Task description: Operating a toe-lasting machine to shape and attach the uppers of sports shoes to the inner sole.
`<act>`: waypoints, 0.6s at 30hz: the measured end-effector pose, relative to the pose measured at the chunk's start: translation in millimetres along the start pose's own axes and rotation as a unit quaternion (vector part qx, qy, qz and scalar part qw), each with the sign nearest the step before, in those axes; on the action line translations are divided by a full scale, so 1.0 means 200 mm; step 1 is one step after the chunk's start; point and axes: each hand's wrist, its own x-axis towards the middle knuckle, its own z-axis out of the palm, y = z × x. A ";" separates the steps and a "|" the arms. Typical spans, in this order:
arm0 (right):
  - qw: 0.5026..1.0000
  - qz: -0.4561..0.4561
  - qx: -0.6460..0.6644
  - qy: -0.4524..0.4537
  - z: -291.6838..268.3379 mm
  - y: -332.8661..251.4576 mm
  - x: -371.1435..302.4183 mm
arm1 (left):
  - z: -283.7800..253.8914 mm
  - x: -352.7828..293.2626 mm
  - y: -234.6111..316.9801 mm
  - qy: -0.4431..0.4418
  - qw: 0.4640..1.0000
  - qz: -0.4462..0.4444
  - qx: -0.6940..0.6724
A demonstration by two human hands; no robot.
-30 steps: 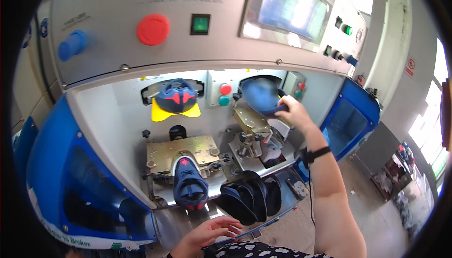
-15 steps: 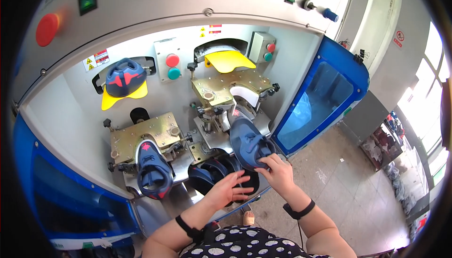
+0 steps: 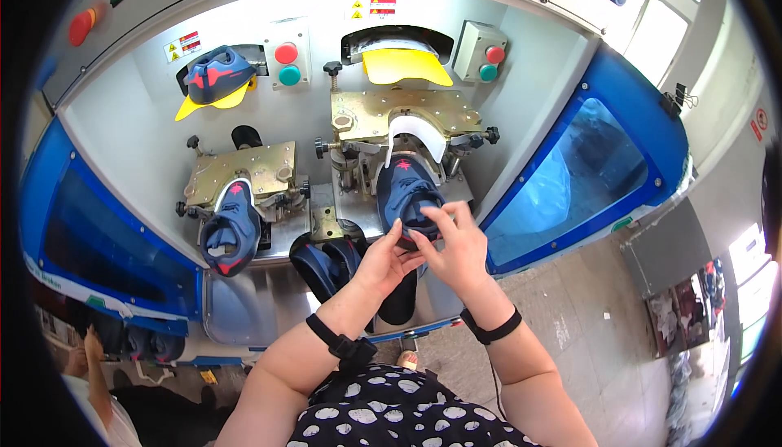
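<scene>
A dark blue sneaker [image 3: 399, 189] with a red mark on its tongue points toe-first into the white curved pad [image 3: 417, 135] of the right-hand clamp. My left hand [image 3: 386, 263] cups its heel from below, thumb against the back. My right hand [image 3: 458, 245] is closed at the collar, with thumb and index finger at the heel edge. A matching sneaker [image 3: 231, 231] sits in the left-hand clamp [image 3: 242, 171]. Dark shoe pieces [image 3: 326, 266] lie below and between the clamps, partly covered by my left hand.
Above the clamps are a blue shoe upper [image 3: 218, 74] on a yellow flap and a bare yellow flap [image 3: 406, 66]. Button boxes [image 3: 481, 52] flank the right opening. Blue windowed doors [image 3: 582, 178] stand at both sides. Another person's arm [image 3: 97, 374] shows at lower left.
My left hand has moved from spread fingers beside the shoe to its heel. The sneaker has straightened, its toe now up against the white pad. The whole view has shifted.
</scene>
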 end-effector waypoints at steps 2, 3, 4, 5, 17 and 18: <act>0.997 -0.068 -0.022 0.035 -0.05 0.03 0.07 | 0.03 0.02 -0.03 0.019 1.000 0.017 -0.001; 0.987 -0.130 -0.049 0.074 -0.06 0.05 0.11 | 0.04 0.02 -0.04 0.033 0.999 0.029 -0.001; 0.990 -0.134 -0.024 0.035 -0.03 0.10 0.14 | 0.04 0.04 -0.06 0.041 0.998 0.039 -0.003; 0.990 -0.134 -0.022 0.034 0.01 0.16 0.14 | 0.07 0.04 -0.08 0.043 0.998 0.040 -0.003; 0.990 -0.124 0.036 -0.054 0.08 0.21 0.17 | 0.06 0.05 -0.07 0.088 0.994 0.046 0.044; 0.990 -0.123 0.036 -0.053 0.08 0.22 0.17 | 0.05 0.05 -0.07 0.087 0.994 0.045 0.051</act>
